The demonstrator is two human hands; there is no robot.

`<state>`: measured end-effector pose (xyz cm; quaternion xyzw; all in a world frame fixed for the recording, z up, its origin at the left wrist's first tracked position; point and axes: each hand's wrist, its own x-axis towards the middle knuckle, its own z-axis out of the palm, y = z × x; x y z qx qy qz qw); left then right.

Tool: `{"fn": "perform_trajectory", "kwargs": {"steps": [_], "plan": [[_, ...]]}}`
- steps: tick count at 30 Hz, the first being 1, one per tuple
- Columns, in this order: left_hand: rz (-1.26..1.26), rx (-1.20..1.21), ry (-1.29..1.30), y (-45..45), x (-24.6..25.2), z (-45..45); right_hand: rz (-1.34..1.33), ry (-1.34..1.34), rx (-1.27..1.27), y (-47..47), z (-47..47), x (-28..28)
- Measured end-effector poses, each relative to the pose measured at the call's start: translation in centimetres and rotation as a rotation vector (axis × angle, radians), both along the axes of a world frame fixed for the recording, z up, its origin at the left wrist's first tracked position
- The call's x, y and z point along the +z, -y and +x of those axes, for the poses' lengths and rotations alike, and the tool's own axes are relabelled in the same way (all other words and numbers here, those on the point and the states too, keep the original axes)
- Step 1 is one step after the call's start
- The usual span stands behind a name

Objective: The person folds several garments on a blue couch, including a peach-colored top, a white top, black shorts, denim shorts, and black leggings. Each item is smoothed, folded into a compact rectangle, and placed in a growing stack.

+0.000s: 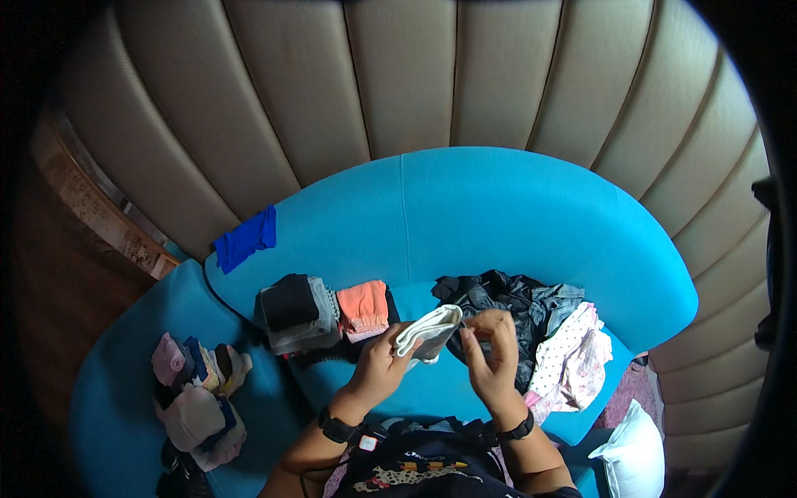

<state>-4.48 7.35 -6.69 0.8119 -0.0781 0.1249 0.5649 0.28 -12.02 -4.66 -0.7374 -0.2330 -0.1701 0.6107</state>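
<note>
My left hand grips a small folded white garment, its layered edge turned up and a greyish part showing below. Close by its right side, my right hand has thumb and index finger curled towards the cloth's edge. A small dark bit shows at those fingertips; whether they pinch it or the cloth is unclear. Both hands are above the seat of a blue sofa. Behind my right hand lies a loose heap of black clothing. Folded coral shorts sit on a stack beyond my left hand.
A stack of grey and black folded clothes stands left of the coral one. Rumpled white patterned clothing lies at the right. Small folded garments are piled far left. A blue cloth hangs over the backrest; a white pillow is lower right.
</note>
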Motion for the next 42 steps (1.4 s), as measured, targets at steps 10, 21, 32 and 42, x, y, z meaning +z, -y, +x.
{"fn": "perform_trajectory", "kwargs": {"steps": [10,21,32,42], "plan": [[0.415,-0.062,0.169,0.4,-1.4,-0.3,-0.507,-0.051,-0.028,2.3,0.7,0.5],[0.525,-0.030,0.247,1.7,-2.6,-0.8,-0.655,-0.230,-0.050,1.7,1.3,-2.6],[0.440,0.014,0.270,2.2,-3.9,-0.5,-0.094,-0.668,0.122,1.1,3.0,-6.2],[0.114,-0.015,-0.086,1.5,-4.4,-0.1,0.258,-0.543,0.189,1.5,2.7,-2.9]]}}
